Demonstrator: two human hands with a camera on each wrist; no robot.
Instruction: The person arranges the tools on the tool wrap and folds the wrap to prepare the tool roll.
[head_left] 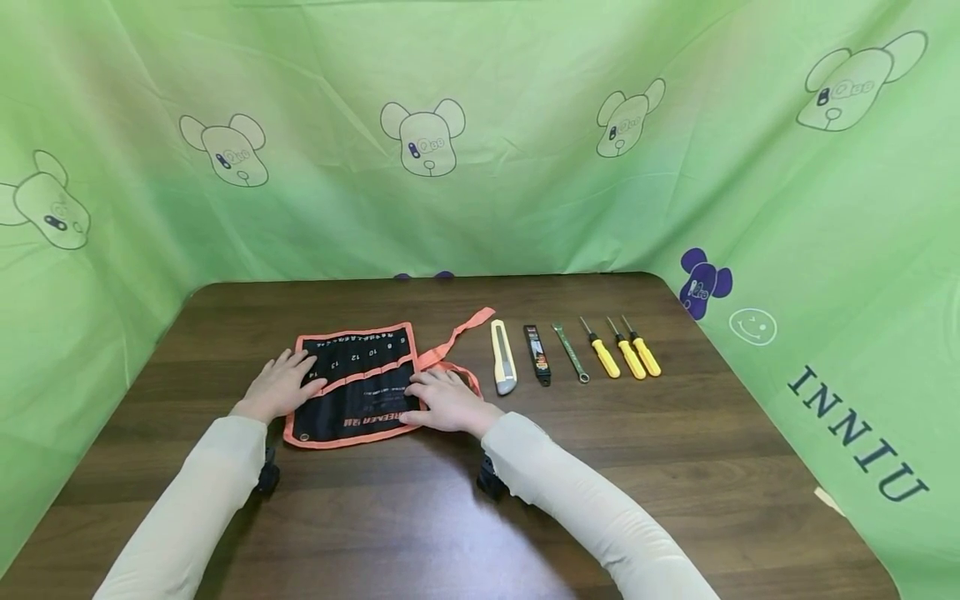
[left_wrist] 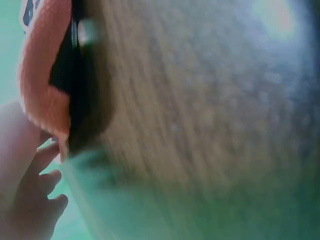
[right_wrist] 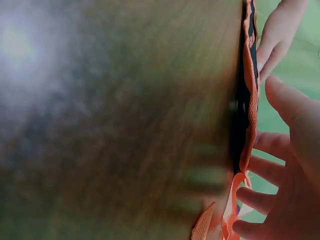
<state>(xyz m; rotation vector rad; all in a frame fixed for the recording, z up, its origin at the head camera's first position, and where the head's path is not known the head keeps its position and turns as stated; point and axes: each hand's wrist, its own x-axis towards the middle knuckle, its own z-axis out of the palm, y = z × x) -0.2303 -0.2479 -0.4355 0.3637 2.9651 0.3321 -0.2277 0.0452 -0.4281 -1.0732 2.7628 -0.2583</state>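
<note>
Green bear-print cloth backdrop, dark wood table (head_left: 675, 467). Black tool roll (head_left: 358, 385), orange trim, lies unrolled at table centre-left. Left hand (head_left: 279, 387) flat on its left edge, right hand (head_left: 447, 400) flat on its right edge, fingers straight, gripping nothing. Step: flattening the roll. Right of it, in a row: cutter (head_left: 503, 357), blade case (head_left: 537, 355), wrench (head_left: 571, 352), three yellow screwdrivers (head_left: 622, 347). Next likely: right hand reaches to cutter, nearest tool, needs clean pinch.

Head camera looks forward and down over the whole table (head_left: 675, 467); both wrist cameras sit low and close at the tabletop, blurry, each sharing the tool pouch's (head_left: 358, 383) orange edge.
</note>
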